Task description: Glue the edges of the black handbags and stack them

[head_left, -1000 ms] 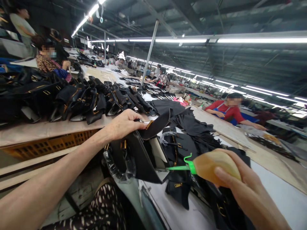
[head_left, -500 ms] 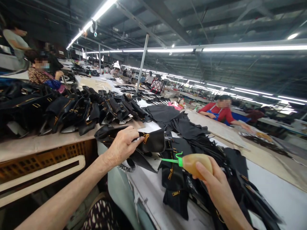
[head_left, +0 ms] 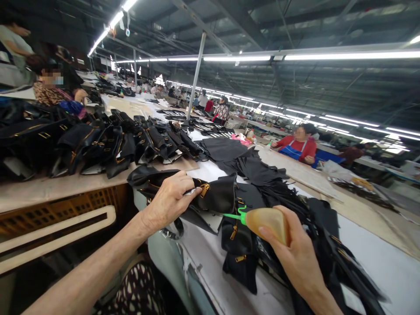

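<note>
"Looking at the pair of them, what is each grip doing?"

"The left grip (head_left: 173, 197) is closed on a black bag (head_left: 220, 192), pinching it near a gold zip pull (head_left: 205, 189). The right grip (head_left: 295, 249) is wrapped around an amber-coloured squeeze bottle (head_left: 267, 223)"

"Where's the bag, exactly?"

"At the near edge of the table (head_left: 370, 236), tilted, with its lower side gaping and a pale inner piece (head_left: 210, 221) showing. The bottle's green nozzle (head_left: 233, 216) points toward it, the tip just beside that opening; whether it touches, I can't tell"

"How far along is it, then?"

"Partway, I'd judge. The zip pull is already on, but the bag hangs open along that lower side, so that part looks unfinished. Whether anything has been squeezed out there doesn't show"

"And what about the others?"

"Off to the left lies a long row of black bags (head_left: 157, 140) with gold fittings; I can't say whether those are done or waiting. Flat black pieces (head_left: 223, 148) are stacked beyond the bag, seemingly not made up yet, and smaller black parts (head_left: 241, 269) with gold pulls lie near the nozzle, in neither grip"
</note>
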The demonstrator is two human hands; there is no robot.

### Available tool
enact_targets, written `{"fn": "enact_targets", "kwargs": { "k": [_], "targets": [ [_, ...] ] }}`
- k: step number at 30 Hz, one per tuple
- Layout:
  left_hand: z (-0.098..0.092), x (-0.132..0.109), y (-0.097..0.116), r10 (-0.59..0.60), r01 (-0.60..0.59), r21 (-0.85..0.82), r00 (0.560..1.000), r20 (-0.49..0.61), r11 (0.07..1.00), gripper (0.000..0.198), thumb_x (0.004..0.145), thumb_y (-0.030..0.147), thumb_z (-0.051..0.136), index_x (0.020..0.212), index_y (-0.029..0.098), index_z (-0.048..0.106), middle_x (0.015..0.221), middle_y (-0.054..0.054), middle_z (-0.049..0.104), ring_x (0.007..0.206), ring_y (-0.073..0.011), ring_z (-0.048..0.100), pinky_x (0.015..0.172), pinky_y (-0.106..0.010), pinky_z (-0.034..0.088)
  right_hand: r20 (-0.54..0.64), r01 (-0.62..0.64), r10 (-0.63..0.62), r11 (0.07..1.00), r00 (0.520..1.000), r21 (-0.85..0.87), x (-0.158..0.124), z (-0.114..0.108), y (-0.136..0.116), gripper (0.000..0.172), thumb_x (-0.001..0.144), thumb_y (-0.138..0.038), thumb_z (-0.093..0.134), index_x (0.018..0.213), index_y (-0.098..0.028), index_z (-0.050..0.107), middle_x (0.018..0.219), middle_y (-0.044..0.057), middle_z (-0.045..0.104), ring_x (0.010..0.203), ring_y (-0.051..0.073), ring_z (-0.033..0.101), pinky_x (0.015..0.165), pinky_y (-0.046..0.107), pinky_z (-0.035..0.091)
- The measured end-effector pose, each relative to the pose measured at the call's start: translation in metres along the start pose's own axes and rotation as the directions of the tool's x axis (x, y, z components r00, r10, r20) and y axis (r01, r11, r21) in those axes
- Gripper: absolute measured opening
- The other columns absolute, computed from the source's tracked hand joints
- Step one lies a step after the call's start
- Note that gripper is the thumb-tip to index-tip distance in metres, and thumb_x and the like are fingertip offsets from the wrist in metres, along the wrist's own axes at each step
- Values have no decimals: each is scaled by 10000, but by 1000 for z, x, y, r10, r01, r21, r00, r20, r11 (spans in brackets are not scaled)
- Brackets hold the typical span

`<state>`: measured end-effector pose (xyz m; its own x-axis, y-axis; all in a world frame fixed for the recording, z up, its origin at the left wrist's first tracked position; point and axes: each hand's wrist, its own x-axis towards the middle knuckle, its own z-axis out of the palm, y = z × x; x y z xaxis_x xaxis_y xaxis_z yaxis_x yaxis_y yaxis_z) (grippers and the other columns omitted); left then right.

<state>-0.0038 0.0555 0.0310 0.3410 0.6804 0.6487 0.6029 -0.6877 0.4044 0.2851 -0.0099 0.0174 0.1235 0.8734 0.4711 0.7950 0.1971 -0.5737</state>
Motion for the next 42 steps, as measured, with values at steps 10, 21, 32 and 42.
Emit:
{"fn": "enact_targets", "kwargs": {
  "k": [10,21,32,42],
  "targets": [
    [10,-20,9,41,-50,-82,994,-106,995,272,902,209,474,640,155,515,610,-4,488,647,-131,394,598,-261,325,27,46,-43,991,999,-126,-14,-7,-3,450,796,-550,566,1113,-238,500,878,5,593,708,203,573,590,291,470],
    [16,-28,11,31,-45,-131,994,-107,990,256,891,175,496,637,143,492,624,-6,489,657,-125,390,601,-264,324,-4,25,-26,993,1000,-114,-14,-2,4,425,801,-531,575,1106,-246,498,913,6,591,758,205,569,650,294,468],
    [18,-32,14,33,-52,-128,989,-145,990,252,876,152,524,628,134,487,634,-13,512,640,-111,388,583,-265,311,72,-49,51,998,996,-30,-31,-4,3,448,784,-549,588,1100,-242,507,903,1,621,743,192,593,635,261,481],
    [17,-36,15,-28,8,-183,994,-106,983,256,878,181,527,627,142,498,638,-5,512,653,-113,400,589,-256,324,1,-96,96,995,995,-25,-25,-1,2,445,749,-544,610,1065,-241,531,916,3,608,768,210,582,663,291,465]
  ]
}}
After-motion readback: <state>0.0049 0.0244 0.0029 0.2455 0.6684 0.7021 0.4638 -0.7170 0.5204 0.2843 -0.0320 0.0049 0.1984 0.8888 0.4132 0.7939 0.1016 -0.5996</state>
